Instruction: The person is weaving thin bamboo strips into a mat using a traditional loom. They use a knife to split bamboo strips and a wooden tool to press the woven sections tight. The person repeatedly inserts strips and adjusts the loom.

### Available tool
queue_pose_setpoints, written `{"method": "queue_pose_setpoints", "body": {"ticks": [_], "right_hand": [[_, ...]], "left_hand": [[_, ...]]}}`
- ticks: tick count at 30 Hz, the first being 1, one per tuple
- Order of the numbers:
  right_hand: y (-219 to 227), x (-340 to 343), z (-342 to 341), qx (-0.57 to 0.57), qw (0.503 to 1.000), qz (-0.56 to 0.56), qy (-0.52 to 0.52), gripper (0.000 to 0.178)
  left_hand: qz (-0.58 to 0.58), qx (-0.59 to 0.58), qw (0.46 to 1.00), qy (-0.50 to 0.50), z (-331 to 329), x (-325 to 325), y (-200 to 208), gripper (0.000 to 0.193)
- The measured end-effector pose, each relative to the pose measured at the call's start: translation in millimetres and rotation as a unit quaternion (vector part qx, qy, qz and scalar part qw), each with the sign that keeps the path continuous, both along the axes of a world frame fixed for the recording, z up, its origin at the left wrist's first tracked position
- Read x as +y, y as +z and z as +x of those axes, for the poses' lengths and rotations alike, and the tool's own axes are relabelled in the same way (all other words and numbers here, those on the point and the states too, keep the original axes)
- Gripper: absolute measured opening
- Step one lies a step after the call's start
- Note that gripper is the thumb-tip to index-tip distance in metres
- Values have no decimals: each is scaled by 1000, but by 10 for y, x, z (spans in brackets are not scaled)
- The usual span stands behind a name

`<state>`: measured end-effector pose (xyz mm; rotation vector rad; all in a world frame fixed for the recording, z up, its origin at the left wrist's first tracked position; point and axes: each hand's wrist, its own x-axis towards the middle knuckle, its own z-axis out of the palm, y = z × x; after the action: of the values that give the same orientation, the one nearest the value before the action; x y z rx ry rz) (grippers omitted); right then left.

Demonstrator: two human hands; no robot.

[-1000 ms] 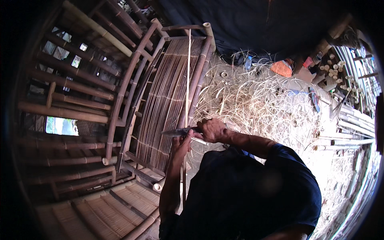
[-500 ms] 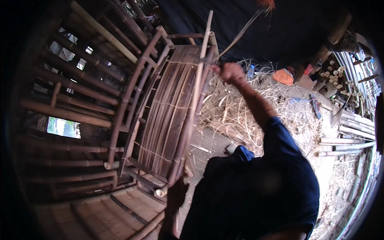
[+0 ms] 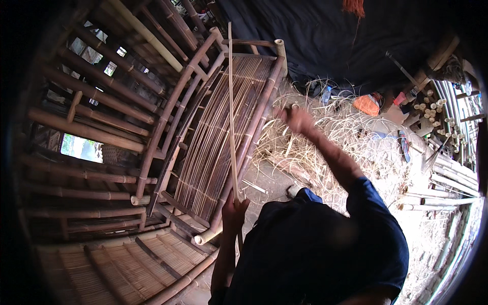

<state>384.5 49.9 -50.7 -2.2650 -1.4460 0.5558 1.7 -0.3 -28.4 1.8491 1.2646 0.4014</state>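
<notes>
My left hand [image 3: 235, 207] is closed round the lower part of a long, thin bamboo strip [image 3: 232, 112]. The strip rises almost straight away from me, over a bamboo bench [image 3: 213, 127] with a slatted seat, and a short end hangs below the fist. Farther out to the right, my right hand [image 3: 299, 121] is curled and blurred by motion, apart from the strip. Something small and dark shows at its fingers, but its kind is unclear. Beneath that hand lies a heap of pale bamboo shavings [image 3: 310, 147].
Bamboo frames [image 3: 101, 122] crowd the left side, and a slatted bamboo panel [image 3: 122, 269] lies near left. A dark cloth [image 3: 315, 40] hangs at the back. To the right are an orange bag [image 3: 367, 104], cut bamboo poles [image 3: 447, 180] and a blue-handled tool [image 3: 404, 145].
The bamboo strip has swung left, from the bench's right edge to across its seat. My right hand has come away from it and moved slightly nearer. A thin curled sliver beside it is gone from view.
</notes>
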Motion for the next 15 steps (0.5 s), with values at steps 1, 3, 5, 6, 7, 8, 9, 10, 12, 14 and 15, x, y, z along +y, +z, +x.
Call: {"method": "queue_pose_setpoints", "body": {"ticks": [1, 3, 5, 6, 7, 8, 9, 10, 12, 14, 15], "right_hand": [[105, -130, -444, 50, 993, -107, 15, 74], [157, -386, -1094, 64, 982, -127, 121, 72], [-176, -582, -1556, 18, 977, 57, 206, 72], [-293, -575, -1703, 31, 962, 165, 216, 73], [-240, -523, -1694, 27, 964, 158, 210, 74], [-185, -460, -1621, 22, 968, 151, 200, 74], [-197, -364, -1514, 37, 983, 108, 146, 75], [-138, -190, -1323, 50, 995, 16, 88, 77], [-135, 8, -984, 12, 995, 88, 37, 78], [-174, 292, -430, 2, 999, -7, -35, 75], [-259, 343, -224, -107, 963, 224, -103, 68]], "left_hand": [[-33, -54, 998, -6, 81, 134, 0, 24], [-96, -166, 981, -9, 280, 336, 101, 29], [-99, -203, 974, 6, 401, 427, 86, 28], [-100, -221, 970, 19, 436, 435, 72, 27], [-94, -211, 973, 0, 399, 462, 21, 22], [-108, -204, 973, -7, 422, 421, 56, 20], [-121, -197, 973, -12, 418, 356, 118, 21], [-131, -190, 973, -15, 397, 292, 198, 22], [-107, -156, 981, -46, 218, 124, 310, 48], [-111, -28, 987, -111, -81, 39, 242, 57], [48, -20, 990, -133, -146, -138, 341, 55]]}}
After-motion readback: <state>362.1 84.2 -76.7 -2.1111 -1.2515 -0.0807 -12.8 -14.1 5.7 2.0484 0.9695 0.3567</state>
